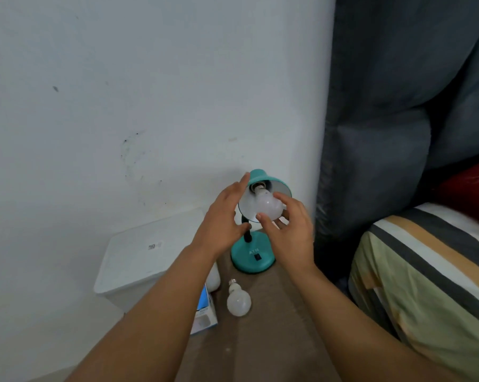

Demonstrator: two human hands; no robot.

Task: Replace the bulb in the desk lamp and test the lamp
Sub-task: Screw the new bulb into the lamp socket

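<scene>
A teal desk lamp (253, 257) stands on a brown tabletop (260, 340) by the wall, its shade (277, 181) tilted toward me. A white bulb (270, 206) sits in the shade's socket. My right hand (289, 230) curls its fingers around that bulb. My left hand (224, 219) rests flat against the shade's left side, fingers apart. A second white bulb (238, 299) lies loose on the tabletop in front of the lamp base. Left of it, partly behind my left forearm, lies a blue and white bulb box (205, 312) beside a third white bulb (214, 279).
A white plastic bin (139, 260) stands left of the table against the wall. A grey padded headboard (384, 133) rises on the right, with a striped bed cover (425, 271) and something red (464, 188) behind it.
</scene>
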